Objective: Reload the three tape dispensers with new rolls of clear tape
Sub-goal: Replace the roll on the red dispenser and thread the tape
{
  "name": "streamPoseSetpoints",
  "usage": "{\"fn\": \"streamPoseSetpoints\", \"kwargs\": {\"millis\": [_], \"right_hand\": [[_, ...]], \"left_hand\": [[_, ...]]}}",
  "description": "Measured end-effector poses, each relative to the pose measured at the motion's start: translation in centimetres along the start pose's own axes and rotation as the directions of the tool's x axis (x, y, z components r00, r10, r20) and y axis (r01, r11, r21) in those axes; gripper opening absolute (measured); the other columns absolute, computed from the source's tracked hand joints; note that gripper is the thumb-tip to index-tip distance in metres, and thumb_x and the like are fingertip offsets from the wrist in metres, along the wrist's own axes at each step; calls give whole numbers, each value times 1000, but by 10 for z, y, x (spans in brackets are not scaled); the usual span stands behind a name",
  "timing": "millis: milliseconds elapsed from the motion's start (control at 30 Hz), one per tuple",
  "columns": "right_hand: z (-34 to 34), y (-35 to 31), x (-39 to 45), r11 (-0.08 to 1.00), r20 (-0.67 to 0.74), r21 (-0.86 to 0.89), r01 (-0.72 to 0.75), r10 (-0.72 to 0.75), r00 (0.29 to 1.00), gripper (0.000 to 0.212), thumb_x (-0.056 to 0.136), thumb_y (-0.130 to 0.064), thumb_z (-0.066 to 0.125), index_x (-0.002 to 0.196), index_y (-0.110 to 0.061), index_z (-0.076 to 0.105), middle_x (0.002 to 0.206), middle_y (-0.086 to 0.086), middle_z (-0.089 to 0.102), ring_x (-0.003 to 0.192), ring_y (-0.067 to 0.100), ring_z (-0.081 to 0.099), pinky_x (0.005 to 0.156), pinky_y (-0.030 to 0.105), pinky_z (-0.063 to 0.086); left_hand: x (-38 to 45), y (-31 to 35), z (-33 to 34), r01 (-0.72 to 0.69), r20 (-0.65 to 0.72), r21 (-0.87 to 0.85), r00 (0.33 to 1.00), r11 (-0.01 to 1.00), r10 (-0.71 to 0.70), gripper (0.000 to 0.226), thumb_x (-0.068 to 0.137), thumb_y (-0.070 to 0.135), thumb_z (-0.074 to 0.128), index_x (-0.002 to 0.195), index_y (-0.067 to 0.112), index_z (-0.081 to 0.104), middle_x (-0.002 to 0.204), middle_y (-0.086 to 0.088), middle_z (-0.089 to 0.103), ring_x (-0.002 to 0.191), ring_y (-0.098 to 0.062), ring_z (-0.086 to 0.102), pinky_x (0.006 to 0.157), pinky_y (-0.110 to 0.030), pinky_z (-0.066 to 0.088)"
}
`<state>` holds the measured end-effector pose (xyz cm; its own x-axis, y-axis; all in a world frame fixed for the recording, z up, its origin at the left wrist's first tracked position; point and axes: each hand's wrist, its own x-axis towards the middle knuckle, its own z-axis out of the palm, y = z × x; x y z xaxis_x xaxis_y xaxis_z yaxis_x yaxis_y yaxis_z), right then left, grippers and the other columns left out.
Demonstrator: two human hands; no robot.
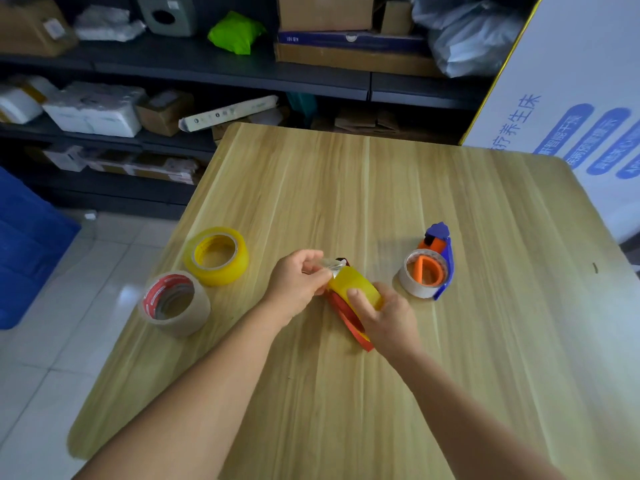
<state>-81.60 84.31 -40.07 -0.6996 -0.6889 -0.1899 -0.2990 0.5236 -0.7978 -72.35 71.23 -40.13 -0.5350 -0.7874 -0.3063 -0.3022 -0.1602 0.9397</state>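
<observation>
My right hand (388, 318) grips the red dispenser (349, 318) with a yellow roll (356, 285) mounted in it, thumb lying across the roll's outer face, the other fingers curled round the far side and hidden. The dispenser sits tilted, low over the middle of the wooden table (346, 188); can't tell if its lower edge touches the top. My left hand (299, 282) pinches the loose clear end of tape (332, 263) between thumb and fingertips, just at the top of the yellow roll, near the dispenser's dark front end. Both forearms come in from the near edge.

To the right, well apart from my hands, a blue dispenser (445, 258) with an orange hub lies on its side on the table, a pale roll (414, 275) already on the hub. To the left, a loose yellow roll (218, 256) lies flat on the table. Just beside it, nearer the left table edge, a tan roll (176, 303) with a red-and-white printed core lies flat; the two look close, can't tell if touching.

Behind the table, dark shelves (221, 77) hold cardboard boxes, white foam packs and a green bag (237, 32). A white printed board (575, 109) leans at the right. A blue bin (27, 247) stands on the tiled floor at the left.
</observation>
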Motion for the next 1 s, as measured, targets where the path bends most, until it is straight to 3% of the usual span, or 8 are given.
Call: {"fn": "streamPoseSetpoints", "kwargs": {"millis": [100,233,467,600,767,833,933,1000], "right_hand": [[-6,4,-4,998,17,66,-21,19,1000,25,85,-44,65,74,-22,59,59,-5,56,54,11,51,53,25,40],[-13,7,-6,984,81,170,-57,44,996,19,82,-40,71,75,-24,65,62,-3,60,57,10,53,57,32,45],[-18,12,-3,971,125,228,-77,50,991,32,71,-52,72,78,-21,68,67,1,65,60,10,58,58,30,48],[-25,21,5,938,129,333,-94,54,990,43,56,-59,68,74,-21,71,65,0,63,62,12,59,60,32,48],[-37,24,8,892,248,427,-148,42,968,25,58,-42,71,73,-22,74,67,-2,69,67,14,65,61,26,51],[-44,22,11,932,310,323,-163,59,949,29,61,-43,70,82,-24,72,72,-4,70,76,16,66,66,26,54],[-50,11,19,994,448,-80,-78,106,888,47,64,-51,80,100,-26,64,85,-8,64,83,11,63,71,25,52],[-47,-1,22,950,465,-312,14,140,874,59,65,-54,80,111,-26,57,89,-10,58,85,11,58,69,24,49]], "left_hand": [[-2,4,-6,16,106,66,994,998,-23,17,85,3,66,102,5,63,73,-4,60,57,-13,56,54,-19,50],[0,11,-16,114,241,93,961,989,-133,10,90,15,60,83,10,61,71,-4,60,59,-14,54,61,-25,51],[17,9,-9,17,65,427,997,904,-50,14,91,24,57,80,15,59,78,3,57,73,-13,51,61,-23,39],[26,9,-16,116,100,372,981,921,-164,18,94,24,53,77,17,54,84,-1,56,83,-15,49,71,-28,37],[30,10,-17,217,284,140,926,966,-250,19,95,18,53,76,17,53,81,-5,58,78,-19,53,73,-32,43],[32,7,-17,199,265,191,933,961,-245,19,94,19,54,75,18,54,78,-4,58,77,-20,53,76,-36,45],[32,7,-14,172,229,259,945,950,-233,20,94,18,54,74,17,53,76,-2,55,74,-18,51,79,-40,48],[31,7,-11,145,213,322,952,936,-221,18,93,19,53,75,17,53,76,-2,53,75,-19,50,80,-42,50]]}}
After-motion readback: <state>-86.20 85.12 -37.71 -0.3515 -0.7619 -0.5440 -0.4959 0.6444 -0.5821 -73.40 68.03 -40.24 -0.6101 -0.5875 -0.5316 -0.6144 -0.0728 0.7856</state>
